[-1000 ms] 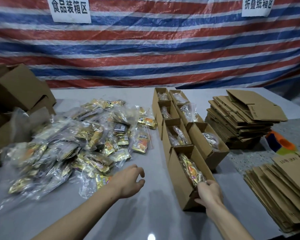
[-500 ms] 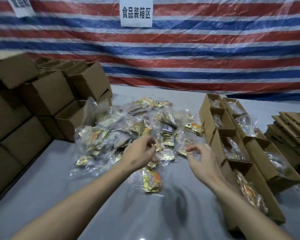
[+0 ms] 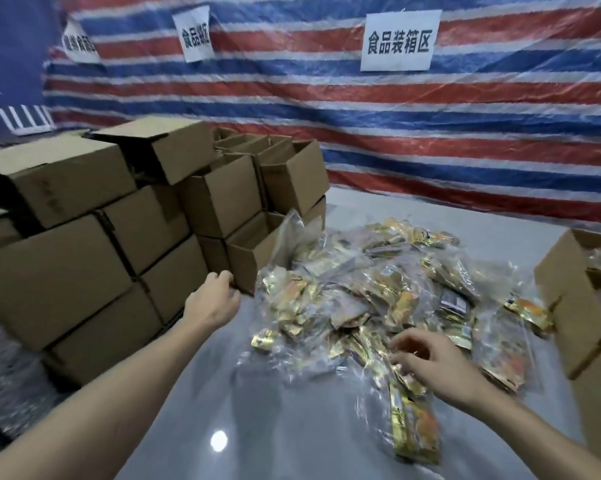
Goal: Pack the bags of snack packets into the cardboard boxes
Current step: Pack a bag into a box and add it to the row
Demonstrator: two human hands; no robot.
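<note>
Before me, a grey glossy table point(image 3: 195, 393) carries three groups — stacked cardboard boxes point(image 3: 84, 258) along its left side, a heap of clear bags of snack packets point(image 3: 378, 292) at centre, and open cardboard boxes point(image 3: 583, 306) at the right edge. One separate bag point(image 3: 413, 427) lies nearest me, just beside the heap.

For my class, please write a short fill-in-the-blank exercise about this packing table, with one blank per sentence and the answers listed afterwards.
1. The left hand reaches toward an open cardboard ____ at the foot of the stack.
2. The right hand rests its fingers on the pile of snack bags, which are made of clear ____.
3. The tarp behind the table has red, white and ____ stripes.

Answers: box; plastic; blue
</note>
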